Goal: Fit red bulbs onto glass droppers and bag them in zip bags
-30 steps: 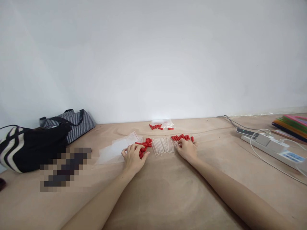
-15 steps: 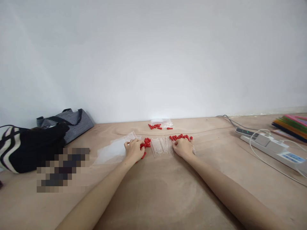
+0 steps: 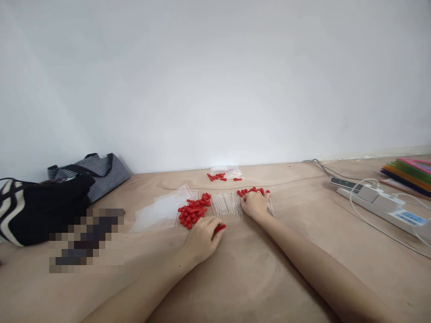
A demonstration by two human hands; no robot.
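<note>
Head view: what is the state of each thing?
Left hand: fingers closed on a red piece
Right hand: over the red-tipped sticks; grip unclear
Red-tipped sticks: in a row, partly covered
Red pile: loose, heaped
Far red pieces: loose
White sticks: side by side
Plastic bags: flat, overlapping
Striped bag: slumped
Power strip: adapters plugged in
Coloured sheets: stacked

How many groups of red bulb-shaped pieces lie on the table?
3: left pile beside the left hand, row at the right hand, small scatter near the wall. Right hand may hide some; left hand also holds a red piece.
</note>
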